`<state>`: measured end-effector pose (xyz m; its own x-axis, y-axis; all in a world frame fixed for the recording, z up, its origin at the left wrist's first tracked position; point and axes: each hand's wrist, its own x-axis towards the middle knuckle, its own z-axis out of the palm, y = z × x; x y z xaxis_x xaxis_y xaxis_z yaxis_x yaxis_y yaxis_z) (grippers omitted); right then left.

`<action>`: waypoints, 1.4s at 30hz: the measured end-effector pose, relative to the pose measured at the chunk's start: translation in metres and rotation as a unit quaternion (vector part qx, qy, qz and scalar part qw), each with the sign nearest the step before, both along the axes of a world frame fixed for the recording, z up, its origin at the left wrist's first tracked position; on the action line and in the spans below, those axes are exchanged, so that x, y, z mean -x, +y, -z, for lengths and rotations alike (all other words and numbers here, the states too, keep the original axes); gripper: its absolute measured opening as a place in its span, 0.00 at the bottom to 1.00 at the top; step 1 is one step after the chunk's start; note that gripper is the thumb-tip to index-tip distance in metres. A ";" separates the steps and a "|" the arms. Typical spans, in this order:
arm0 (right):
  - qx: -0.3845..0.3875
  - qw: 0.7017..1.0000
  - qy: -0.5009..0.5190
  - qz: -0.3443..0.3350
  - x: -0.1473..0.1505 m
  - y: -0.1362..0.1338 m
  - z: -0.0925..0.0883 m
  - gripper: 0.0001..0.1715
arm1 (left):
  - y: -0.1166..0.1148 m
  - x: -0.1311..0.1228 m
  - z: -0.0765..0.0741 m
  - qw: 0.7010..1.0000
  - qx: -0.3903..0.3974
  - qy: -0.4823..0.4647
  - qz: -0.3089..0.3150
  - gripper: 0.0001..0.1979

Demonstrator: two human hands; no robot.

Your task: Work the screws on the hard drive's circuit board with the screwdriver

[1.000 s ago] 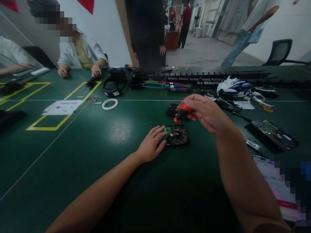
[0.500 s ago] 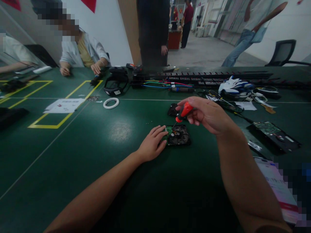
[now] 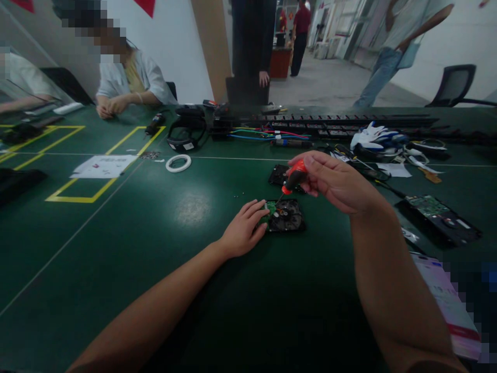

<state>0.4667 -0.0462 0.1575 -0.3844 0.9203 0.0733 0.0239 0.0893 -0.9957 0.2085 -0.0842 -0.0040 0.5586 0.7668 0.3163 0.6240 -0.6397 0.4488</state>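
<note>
On the green tabletop lies a hard drive (image 3: 292, 219), its black metal body facing up and a green circuit board at its left end. My left hand (image 3: 245, 228) rests on that left end, fingers stretched out and thumb apart, touching the drive. Above it, my right hand (image 3: 330, 181) is closed around the handle of a red and black screwdriver (image 3: 295, 176). The shaft slants down to the board; whether the tip sits in a screw is too small to tell. A second black drive (image 3: 277, 175) lies just behind, partly hidden by my right hand.
Another hard drive (image 3: 438, 220) lies at the right, near a phone-like screen (image 3: 446, 300). White-blue gloves (image 3: 375, 137), cables and black strips (image 3: 326, 124) line the back. A white ring (image 3: 178, 163) and paper (image 3: 103, 167) lie left. Tiny bits, perhaps screws (image 3: 236, 196), sit near the drive. A co-worker (image 3: 132, 83) sits opposite.
My right hand has turned a little, rolling the screwdriver handle and tilting it slightly. My left hand stays on the drive. The co-worker opposite has drawn both hands together, away from a black tool.
</note>
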 end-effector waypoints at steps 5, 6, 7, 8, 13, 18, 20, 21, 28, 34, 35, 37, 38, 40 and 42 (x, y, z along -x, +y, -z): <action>-0.059 0.994 -0.054 0.071 0.003 0.001 0.001 0.20 | -0.001 0.000 -0.003 1.000 0.003 0.001 0.002 0.23; -0.068 0.992 -0.065 0.087 0.004 0.000 0.001 0.20 | -0.002 0.000 -0.004 1.000 0.004 0.002 0.002 0.23; -0.077 0.989 -0.076 0.100 0.006 -0.001 0.000 0.21 | -0.002 0.000 -0.005 1.000 0.005 0.004 0.002 0.24; -0.088 0.986 -0.086 0.112 0.008 -0.002 0.000 0.21 | -0.002 0.000 -0.005 1.000 0.006 0.005 0.001 0.26; -0.188 0.962 -0.116 0.162 0.017 -0.007 0.001 0.18 | -0.002 0.000 -0.002 1.000 0.002 0.013 -0.002 0.35; -0.284 0.916 -0.181 0.219 0.018 -0.007 0.004 0.11 | 0.000 -0.001 0.000 0.999 -0.003 0.034 0.000 0.33; -0.300 0.908 -0.195 0.218 0.018 -0.008 0.004 0.13 | 0.001 -0.002 0.000 0.999 -0.002 0.041 0.000 0.33; -0.304 0.907 -0.199 0.212 0.018 -0.008 0.003 0.15 | 0.002 -0.002 -0.001 0.999 -0.002 0.041 0.000 0.33; -0.327 0.892 -0.239 0.198 0.018 -0.008 0.004 0.23 | 0.007 -0.003 0.000 0.999 -0.007 0.044 -0.006 0.33; -0.375 0.857 -0.275 0.221 0.016 -0.003 0.005 0.16 | 0.004 -0.005 -0.002 0.998 -0.016 0.062 -0.016 0.34; -0.378 0.858 -0.279 0.209 0.015 -0.003 0.005 0.16 | 0.004 -0.005 -0.002 0.998 -0.014 0.063 -0.015 0.34; -0.375 0.865 -0.276 0.188 0.015 -0.003 0.006 0.19 | 0.004 -0.005 -0.003 0.998 -0.010 0.064 -0.011 0.34; -0.368 0.871 -0.269 0.182 0.014 -0.003 0.006 0.21 | 0.004 -0.005 -0.003 0.998 -0.009 0.063 -0.010 0.34; -0.348 0.885 -0.253 0.180 0.014 -0.003 0.008 0.22 | 0.004 -0.005 -0.003 0.998 -0.007 0.058 -0.007 0.33; -0.330 0.896 -0.240 0.175 0.015 -0.003 0.009 0.23 | 0.004 -0.004 -0.002 0.999 -0.005 0.049 -0.003 0.33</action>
<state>0.4520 -0.0496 0.1488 -0.2138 0.8080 0.5491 0.5771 0.5580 -0.5963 0.2127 -0.0798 -0.0015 0.5831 0.7669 0.2681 0.6683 -0.6405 0.3783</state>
